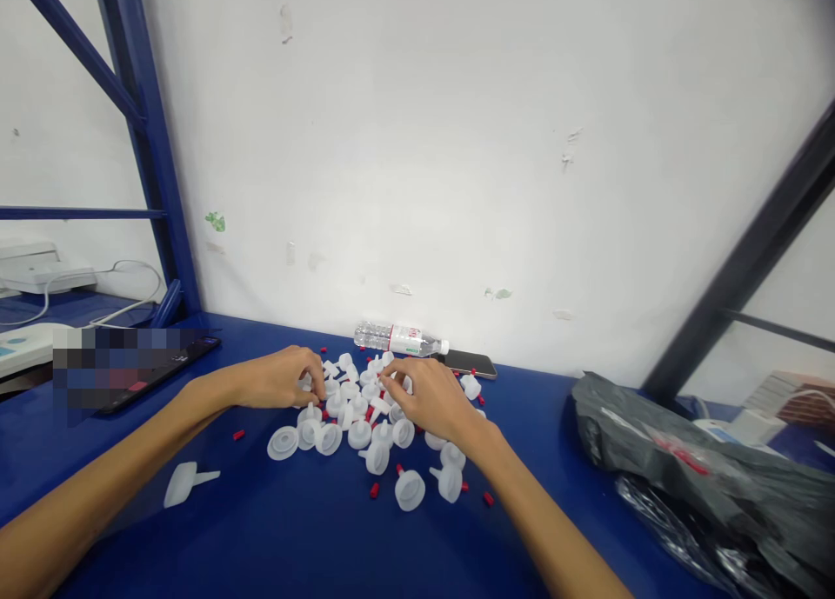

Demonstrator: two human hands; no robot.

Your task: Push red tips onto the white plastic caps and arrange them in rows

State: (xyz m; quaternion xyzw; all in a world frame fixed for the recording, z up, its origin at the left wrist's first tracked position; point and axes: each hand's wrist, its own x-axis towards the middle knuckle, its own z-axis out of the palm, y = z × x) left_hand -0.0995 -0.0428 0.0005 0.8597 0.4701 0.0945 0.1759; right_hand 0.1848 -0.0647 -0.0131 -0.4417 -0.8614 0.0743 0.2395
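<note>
A pile of small white plastic funnel-shaped pieces with thin spouts point(360, 434) lies on the blue table, with small red caps point(374, 490) scattered among and around them. At the pile's left edge, my left hand point(287, 377) has its fingers curled down and drawn together; a white piece and a bit of red show by the fingertips. My right hand point(427, 395) reaches over the right side of the pile, thumb and fingers pinched close together. What either hand holds, if anything, is too small or hidden to make out. One white piece with a red cap on its spout point(410, 489) lies in front.
Behind the pile, a clear water bottle point(401, 339) lies on its side against the wall, beside a phone point(466, 363). A dark phone-like device point(163, 375) is at left. Grey plastic bags point(691, 460) cover the right side. Blue frame posts point(153, 138) stand at the edges.
</note>
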